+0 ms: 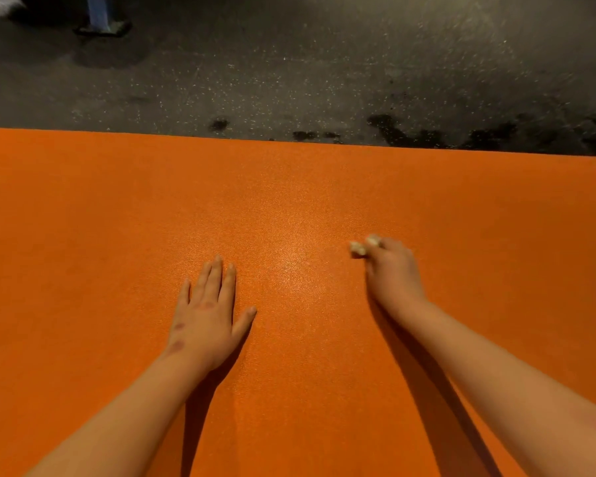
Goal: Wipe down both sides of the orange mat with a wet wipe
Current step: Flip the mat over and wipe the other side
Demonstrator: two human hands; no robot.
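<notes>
Right grip around balled wipe

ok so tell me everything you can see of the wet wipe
The wet wipe is a small, crumpled whitish wad that looks like soft damp tissue. The right hand curls round it, so only two lumps poke out at the front. It looks to be touching the orange mat, right of centre. Blur hides finer detail.

A single wide-angle view from the person's head looks forward and steeply down, close over the mat, which fills the lower two-thirds. Dark floor lies beyond its far edge at the top.
</notes>
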